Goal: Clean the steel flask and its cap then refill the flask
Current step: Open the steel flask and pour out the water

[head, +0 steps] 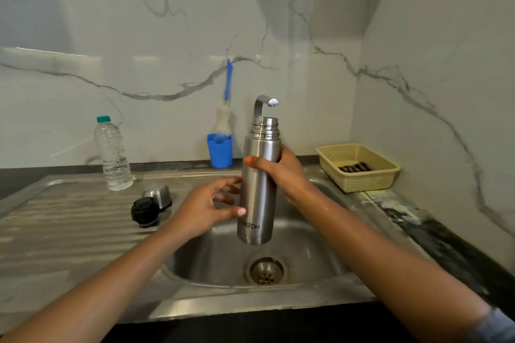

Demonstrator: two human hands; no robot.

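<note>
I hold the steel flask [257, 189] upright and uncapped over the sink [200, 264]. My right fingers [282, 159] curl round its upper body, and its mouth sits just under the tap spout [266, 103]. My left fingers [223, 185] are spread, the thumb tip touching its lower side. Left of them, the steel cap [157, 193] and black stopper [143, 210] lie on the draining board [69, 217].

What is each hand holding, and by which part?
The right hand grips the steel flask round its upper body, just below the threaded neck. The left hand holds nothing, fingers spread beside it.
</note>
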